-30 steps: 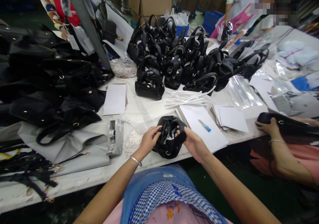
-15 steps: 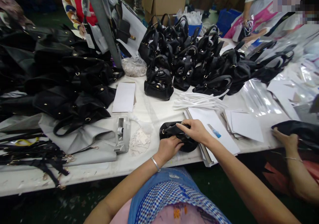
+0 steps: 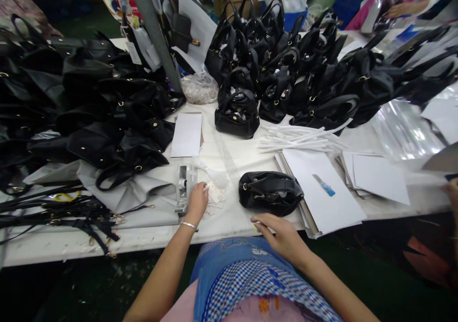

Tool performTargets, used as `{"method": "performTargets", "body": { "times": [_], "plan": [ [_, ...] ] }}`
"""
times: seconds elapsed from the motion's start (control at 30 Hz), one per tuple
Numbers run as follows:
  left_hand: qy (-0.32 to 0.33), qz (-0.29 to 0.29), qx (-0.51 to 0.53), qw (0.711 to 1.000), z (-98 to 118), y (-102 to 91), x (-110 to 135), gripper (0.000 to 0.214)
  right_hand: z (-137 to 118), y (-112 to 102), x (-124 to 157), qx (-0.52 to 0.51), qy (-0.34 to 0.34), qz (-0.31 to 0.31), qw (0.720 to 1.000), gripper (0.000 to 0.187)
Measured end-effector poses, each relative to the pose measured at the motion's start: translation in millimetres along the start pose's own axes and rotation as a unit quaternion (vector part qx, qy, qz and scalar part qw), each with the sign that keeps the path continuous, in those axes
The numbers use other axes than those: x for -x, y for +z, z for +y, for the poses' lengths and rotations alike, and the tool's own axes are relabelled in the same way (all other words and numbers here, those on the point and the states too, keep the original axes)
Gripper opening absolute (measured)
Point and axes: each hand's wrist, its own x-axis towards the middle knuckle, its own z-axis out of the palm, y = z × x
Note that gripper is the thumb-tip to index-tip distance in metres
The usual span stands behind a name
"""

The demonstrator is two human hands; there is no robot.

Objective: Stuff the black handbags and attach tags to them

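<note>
A black handbag [image 3: 270,193] lies on the table in front of me, its top opening facing up and neither hand on it. My left hand [image 3: 198,202] is between the tape dispenser [image 3: 183,183] and a pile of small pale tags [image 3: 216,195]. Its fingers are closed, and what they pinch, if anything, is too small to name. Just below the handbag, near the table edge, my right hand [image 3: 281,236] has thumb and fingers pressed together. A tiny pale yellowish bit shows at its fingertips, its kind unclear.
Finished-looking black handbags [image 3: 238,114] stand at the back, and more black bags [image 3: 118,102] are heaped left. Straps with metal clips [image 3: 71,217] lie at front left. White sheets [image 3: 318,183] carry a blue-handled cutter [image 3: 325,185]; white tubes [image 3: 300,138] lie behind. Co-workers' hands show at right.
Both hands have let go of the black handbag. My left hand has moved left to the tags and tape dispenser; my right hand has drawn back toward the table edge. The view has shifted.
</note>
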Motion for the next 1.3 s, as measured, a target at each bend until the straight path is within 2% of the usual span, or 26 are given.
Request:
{"method": "performTargets", "body": {
  "times": [0.1,0.2,0.37,0.47,0.57,0.63,0.77,0.83,0.9,1.0,1.1,1.17,1.3],
  "plan": [
    [-0.021,-0.024,-0.035,0.999,1.8,5.4,-13.1,0.024,8.3,20.2,-5.3,-0.015,0.016,-0.047,0.999,0.024],
    [-0.042,-0.039,-0.054,0.997,6.9,9.0,-17.8,0.033,12.6,29.6,-10.4,-0.016,0.015,-0.076,0.997,0.025],
    [-0.053,-0.032,-0.063,0.996,7.1,1.6,-14.2,0.043,21.0,43.5,-16.3,-0.013,0.025,-0.082,0.996,0.025],
    [-0.062,-0.013,-0.042,0.997,4.8,-5.6,-8.3,0.04,28.3,57.5,-22.7,-0.037,0.033,-0.067,0.996,0.024],
    [-0.083,-0.004,0.024,0.996,-1.3,-10.2,-1.2,0.034,35.9,75.3,-33.9,-0.077,0.035,-0.038,0.996,0.022],
    [-0.085,-0.017,0.105,0.991,-6.3,-12.4,5.7,0.033,39.9,86.8,-44.2,-0.096,0.037,0.009,0.995,0.024],
    [-0.042,-0.049,0.263,0.963,-6.6,-19.4,28.9,0.036,40.4,100.8,-68.6,-0.084,0.039,0.101,0.99,0.033],
    [-0.022,-0.064,0.309,0.949,1.4,-23.2,43.9,0.035,37.1,102.3,-79.5,-0.085,0.055,0.09,0.991,0.032],
    [-0.008,-0.079,0.326,0.942,13.1,-25.3,58.4,0.031,33.9,101.7,-86.7,-0.124,0.099,0.026,0.987,0.037],
    [0.011,-0.081,0.3,0.95,31.1,-23.9,75.5,0.023,32.5,98.4,-87.1,-0.245,0.187,-0.044,0.95,0.053],
    [0.039,-0.067,0.274,0.959,43.5,-19.9,84.9,0.017,35.4,90.5,-75.8,-0.353,0.213,-0.012,0.911,0.045],
    [0.076,-0.056,0.255,0.962,48.7,-18.0,87.4,0.015,38.8,82.2,-65.2,-0.385,0.21,0.0,0.899,0.042],
    [0.205,-0.023,0.197,0.958,57.2,-18.1,87.6,0.013,46.5,63.8,-47.1,-0.339,0.222,-0.028,0.914,0.049]
  ]
}}
